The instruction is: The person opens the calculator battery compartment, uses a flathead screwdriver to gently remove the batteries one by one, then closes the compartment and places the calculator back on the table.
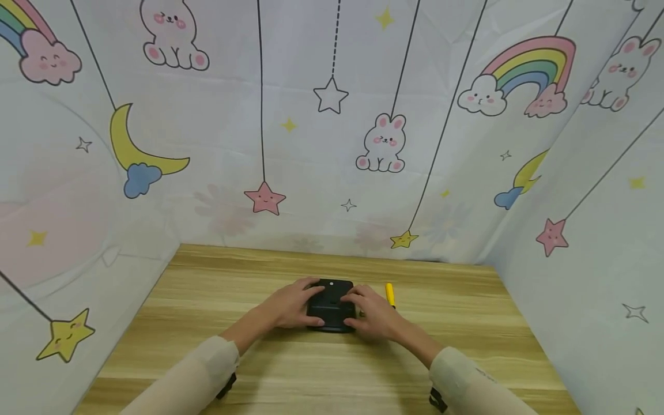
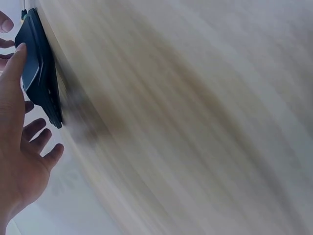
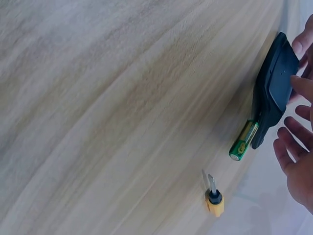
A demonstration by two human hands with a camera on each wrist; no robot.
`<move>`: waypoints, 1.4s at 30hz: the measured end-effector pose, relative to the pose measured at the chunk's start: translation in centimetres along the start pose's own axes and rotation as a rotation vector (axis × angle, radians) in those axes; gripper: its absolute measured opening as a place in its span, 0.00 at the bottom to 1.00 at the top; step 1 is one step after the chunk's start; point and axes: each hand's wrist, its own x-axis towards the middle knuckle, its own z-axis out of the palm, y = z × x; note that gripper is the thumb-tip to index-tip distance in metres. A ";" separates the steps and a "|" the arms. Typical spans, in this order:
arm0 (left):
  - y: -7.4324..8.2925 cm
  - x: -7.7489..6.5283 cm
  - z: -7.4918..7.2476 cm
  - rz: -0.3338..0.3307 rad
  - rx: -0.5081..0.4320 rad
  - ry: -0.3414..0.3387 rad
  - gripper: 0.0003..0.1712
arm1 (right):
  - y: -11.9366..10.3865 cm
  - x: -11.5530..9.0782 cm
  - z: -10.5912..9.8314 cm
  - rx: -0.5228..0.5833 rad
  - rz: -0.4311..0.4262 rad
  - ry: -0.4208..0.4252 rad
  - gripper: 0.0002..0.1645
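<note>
A black plastic device (image 1: 332, 314) lies on the table between both hands, its raised, plain side facing up and a small pale round spot near its far edge. My left hand (image 1: 295, 302) holds its left side, thumb at the near corner and fingertips at the far left. On the right side, my right hand (image 1: 374, 314) grips with the thumb near the front edge and bent fingers on the upper face. In the left wrist view, several fingers of the left hand (image 2: 29, 156) spread beyond the device (image 2: 36, 58). The device's underside is hidden.
A green and gold battery (image 3: 243, 140) lies against the device's right side. Farther right is a screwdriver (image 1: 390, 294) with a yellow handle and short metal shaft. Patterned white fabric (image 1: 311, 144) hangs behind and beside the wooden table (image 1: 311, 369).
</note>
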 end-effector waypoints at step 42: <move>-2.0 -1.9 0.3 0.024 0.045 -0.026 0.55 | 3.1 -2.2 0.8 0.071 0.122 -0.084 0.55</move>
